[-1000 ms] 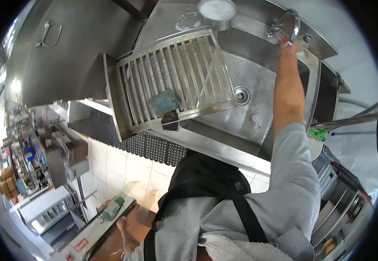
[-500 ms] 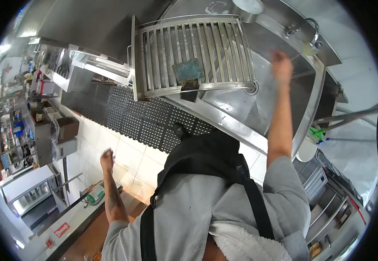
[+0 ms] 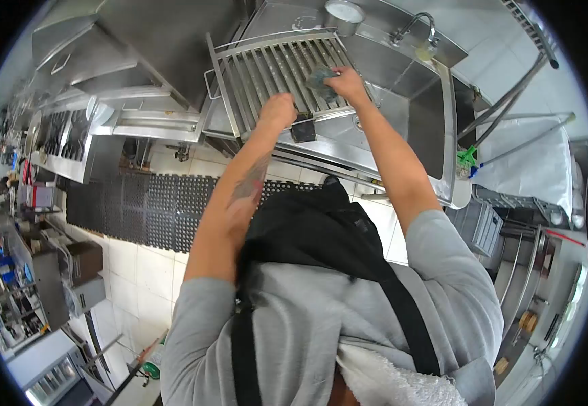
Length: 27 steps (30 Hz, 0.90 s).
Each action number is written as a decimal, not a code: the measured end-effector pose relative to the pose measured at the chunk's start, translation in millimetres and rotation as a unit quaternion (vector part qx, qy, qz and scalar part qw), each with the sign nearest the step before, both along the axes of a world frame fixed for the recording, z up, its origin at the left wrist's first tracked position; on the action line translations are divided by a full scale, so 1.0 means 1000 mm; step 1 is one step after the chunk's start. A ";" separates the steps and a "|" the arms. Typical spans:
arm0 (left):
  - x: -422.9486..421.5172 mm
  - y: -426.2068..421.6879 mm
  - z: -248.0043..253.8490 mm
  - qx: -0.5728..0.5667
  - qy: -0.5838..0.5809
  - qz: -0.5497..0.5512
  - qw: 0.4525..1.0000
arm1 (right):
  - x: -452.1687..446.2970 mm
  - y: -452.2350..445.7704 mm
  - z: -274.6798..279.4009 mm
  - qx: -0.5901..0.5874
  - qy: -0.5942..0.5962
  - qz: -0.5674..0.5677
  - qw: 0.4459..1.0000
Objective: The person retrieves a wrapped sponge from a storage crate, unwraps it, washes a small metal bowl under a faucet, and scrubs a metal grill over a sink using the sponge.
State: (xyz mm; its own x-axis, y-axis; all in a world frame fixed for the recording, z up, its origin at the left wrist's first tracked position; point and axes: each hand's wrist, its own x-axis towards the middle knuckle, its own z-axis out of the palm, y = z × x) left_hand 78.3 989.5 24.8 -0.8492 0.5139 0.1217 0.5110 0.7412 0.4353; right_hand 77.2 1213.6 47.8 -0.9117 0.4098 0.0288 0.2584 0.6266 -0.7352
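A metal grate (image 3: 267, 74) with parallel bars and a raised side plate rests over the left part of the steel sink. My right hand (image 3: 348, 84) holds a green scouring pad (image 3: 321, 81) above the grate's right half. At the grate's front edge, my left hand (image 3: 278, 110) has its fingers curled; what they hold, if anything, is hidden. A dark block (image 3: 303, 128) sits just right of that hand, at the front edge. Water runs from the curved faucet (image 3: 417, 26) into the sink basin (image 3: 424, 111).
A round metal pot (image 3: 344, 16) with whitish contents stands behind the grate. A green brush or cloth (image 3: 466, 160) and several poles are right of the sink. Black perforated mats (image 3: 165, 210) cover part of the tiled floor. Shelves with utensils stand at the left.
My right hand has left the faucet area and taken hold of the scouring pad. My left hand has come up from the lower left to the grate's front edge. The faucet now runs.
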 end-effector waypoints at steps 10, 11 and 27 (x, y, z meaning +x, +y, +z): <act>-0.037 0.033 -0.002 -0.160 -0.112 -0.153 0.969 | 0.102 0.115 -0.019 -0.531 0.156 -0.209 0.806; -0.049 0.038 -0.012 -0.147 -0.103 -0.146 0.973 | 0.109 0.126 -0.023 -0.383 0.113 -0.242 0.884; -0.047 0.200 0.058 0.280 -0.151 -0.096 0.943 | 0.042 0.161 0.017 -0.666 0.100 0.096 0.733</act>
State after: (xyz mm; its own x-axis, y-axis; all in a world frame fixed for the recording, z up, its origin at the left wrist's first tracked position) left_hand 31.5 1189.4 82.6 -0.7865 0.5886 0.1871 0.4021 0.2580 0.8785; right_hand 118.8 1374.9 65.3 -0.9882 0.0607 -0.1403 0.0638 -0.6704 -0.7392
